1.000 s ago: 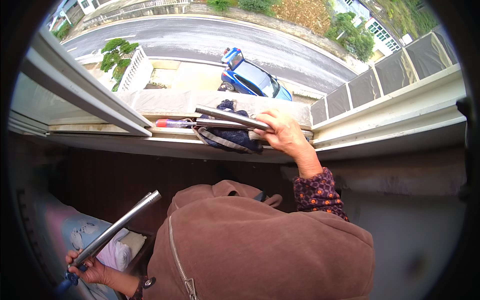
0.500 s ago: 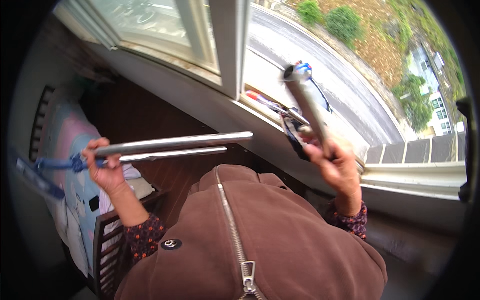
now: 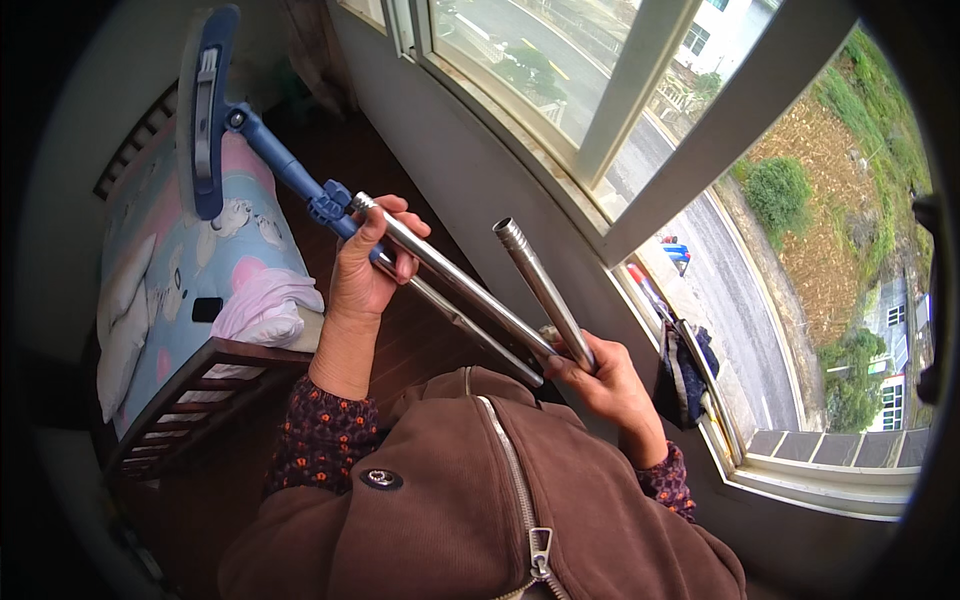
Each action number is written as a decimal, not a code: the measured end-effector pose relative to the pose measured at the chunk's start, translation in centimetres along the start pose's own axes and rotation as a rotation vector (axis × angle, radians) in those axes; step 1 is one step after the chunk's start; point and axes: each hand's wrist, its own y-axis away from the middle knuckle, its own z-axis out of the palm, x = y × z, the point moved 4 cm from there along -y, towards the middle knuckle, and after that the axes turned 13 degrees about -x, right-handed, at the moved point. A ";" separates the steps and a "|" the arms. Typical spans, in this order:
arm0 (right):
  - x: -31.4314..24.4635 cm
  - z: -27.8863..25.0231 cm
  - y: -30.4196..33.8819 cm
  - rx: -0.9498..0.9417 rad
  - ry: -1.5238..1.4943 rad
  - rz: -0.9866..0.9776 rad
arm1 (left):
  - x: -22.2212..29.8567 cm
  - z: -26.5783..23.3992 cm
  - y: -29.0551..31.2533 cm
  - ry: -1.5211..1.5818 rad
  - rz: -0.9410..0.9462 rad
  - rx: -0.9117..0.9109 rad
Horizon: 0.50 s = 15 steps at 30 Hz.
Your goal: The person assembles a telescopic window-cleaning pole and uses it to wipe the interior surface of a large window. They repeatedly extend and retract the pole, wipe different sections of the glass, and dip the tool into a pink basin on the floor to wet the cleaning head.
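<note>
In the air between my hands, a long steel tube (image 3: 468, 284) runs down and rightward from the closed fingers of my left hand (image 3: 362, 285), which also seem to hold the thinner tube (image 3: 455, 318) beneath, fitted to a blue flat head (image 3: 208, 110) farther left. My right hand (image 3: 612, 385) has its fingers wrapped round the lower part of a short tube (image 3: 541, 290), ridged end pointing away and slightly left. The long tube's lower end meets my right fingers; whether they grip it, I cannot tell.
</note>
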 end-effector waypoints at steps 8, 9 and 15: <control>2.9 2.0 1.5 -0.002 -0.159 0.013 | 5.2 -4.0 0.5 -0.163 0.120 0.113; 3.2 1.6 2.3 0.008 -0.170 0.043 | 6.9 -5.5 0.7 -0.158 0.160 0.151; 5.2 -0.4 8.4 0.232 -0.159 0.170 | 18.2 -16.1 3.4 0.132 0.225 0.222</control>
